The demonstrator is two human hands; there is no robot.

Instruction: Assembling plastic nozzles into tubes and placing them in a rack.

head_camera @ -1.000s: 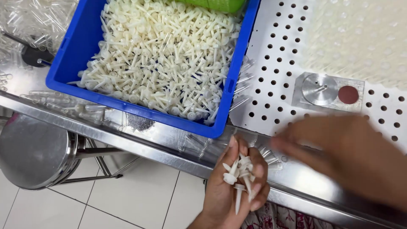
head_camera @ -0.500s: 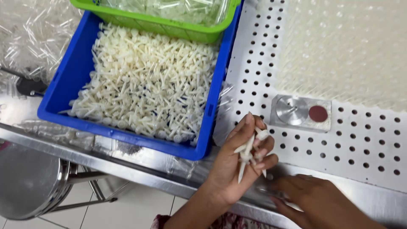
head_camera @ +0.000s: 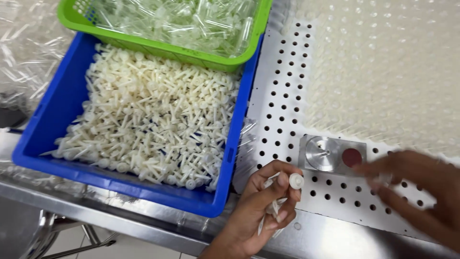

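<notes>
My left hand [head_camera: 261,211] is closed around a small bunch of white plastic pins [head_camera: 280,199], one round head sticking up by the thumb. It hovers over the front edge of the white perforated board [head_camera: 282,120], just right of the blue bin [head_camera: 225,158] full of the same white pins [head_camera: 148,120]. My right hand [head_camera: 412,192] is blurred, stretched across the board at the lower right, fingertips close to a metal block with a round socket and a red disc [head_camera: 333,154]. I cannot tell whether it holds anything.
A green basket [head_camera: 158,48] of clear plastic tubes rests across the back of the blue bin. Filled rows of translucent parts [head_camera: 383,67] cover the board's upper right. The steel table edge [head_camera: 143,230] runs along the front, with a stool below at the left.
My left hand has stayed near the board's front edge with the pins. My right hand has swept from the bottom edge up toward the metal block. The view has shifted, showing more of the green basket.
</notes>
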